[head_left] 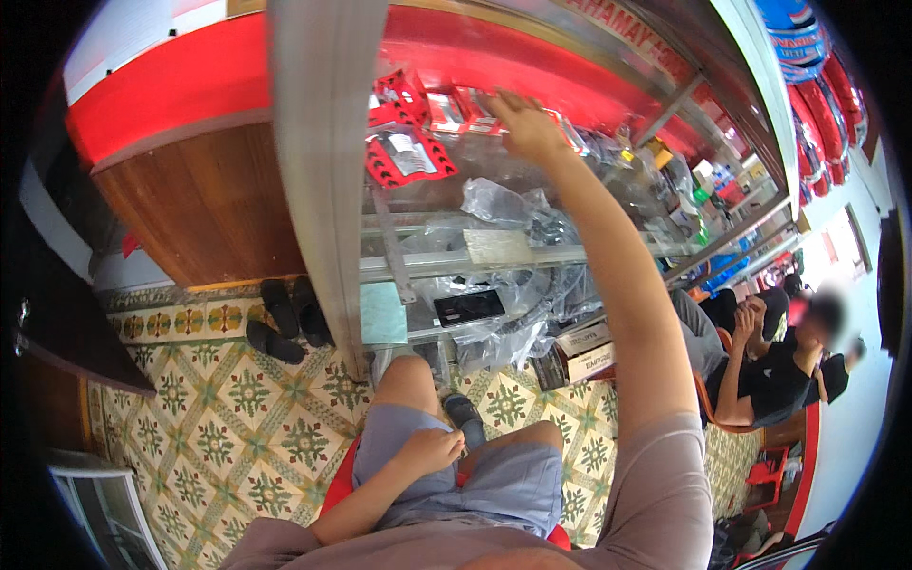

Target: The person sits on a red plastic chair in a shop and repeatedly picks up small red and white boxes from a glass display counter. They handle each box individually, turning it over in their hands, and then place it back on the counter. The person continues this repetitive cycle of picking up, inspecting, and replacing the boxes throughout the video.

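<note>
My right hand (pixel 532 128) reaches far forward onto the upper glass shelf of a display case. Its fingers are stretched out over a row of small red-and-white packets (pixel 445 112), and I cannot tell whether they touch one. Left of the hand lies a larger red packet with black arrow marks and a clear window (pixel 410 157). More red packets (pixel 404 90) are heaped behind it. My left hand (pixel 432 449) rests on my lap between the thighs, fingers curled in, with nothing seen in it.
Below the packets are crumpled clear plastic bags (pixel 494 201), a black phone-like slab (pixel 469 308) and cardboard boxes (pixel 584 351). A metal case post (pixel 318 190) stands left. Sandals (pixel 275 344) lie on the tiled floor (pixel 252 389). Seated people (pixel 774 385) are at right.
</note>
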Tool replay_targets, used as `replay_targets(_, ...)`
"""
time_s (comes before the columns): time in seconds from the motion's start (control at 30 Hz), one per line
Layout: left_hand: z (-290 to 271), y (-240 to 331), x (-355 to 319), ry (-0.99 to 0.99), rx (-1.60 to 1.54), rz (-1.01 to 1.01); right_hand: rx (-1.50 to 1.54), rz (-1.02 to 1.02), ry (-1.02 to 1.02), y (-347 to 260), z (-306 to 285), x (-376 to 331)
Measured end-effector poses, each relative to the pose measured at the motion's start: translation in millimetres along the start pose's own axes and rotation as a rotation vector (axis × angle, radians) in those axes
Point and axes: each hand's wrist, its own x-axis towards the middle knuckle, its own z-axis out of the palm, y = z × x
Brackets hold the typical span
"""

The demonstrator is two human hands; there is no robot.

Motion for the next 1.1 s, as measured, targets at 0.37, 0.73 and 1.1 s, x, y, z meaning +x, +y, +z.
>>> replay_targets(0.37, -0.4, 11.4, 3.4, -0.101, 0.059, 0.003, -0.101, 0.004, 0.242, -21.7, 9.5, 3.4)
replay_targets(0.73, -5.8, 32.5, 16.6, 0.043, -0.69, 0.027, 1.879, 0.927, 0.633, -138.0, -109.5, -323.0)
replay_targets(1.1, 9.7, 105.5, 66.7, 0.29, -1.377, 0.157, 2.762, 1.071, 0.502, -260.2, -98.4, -436.6)
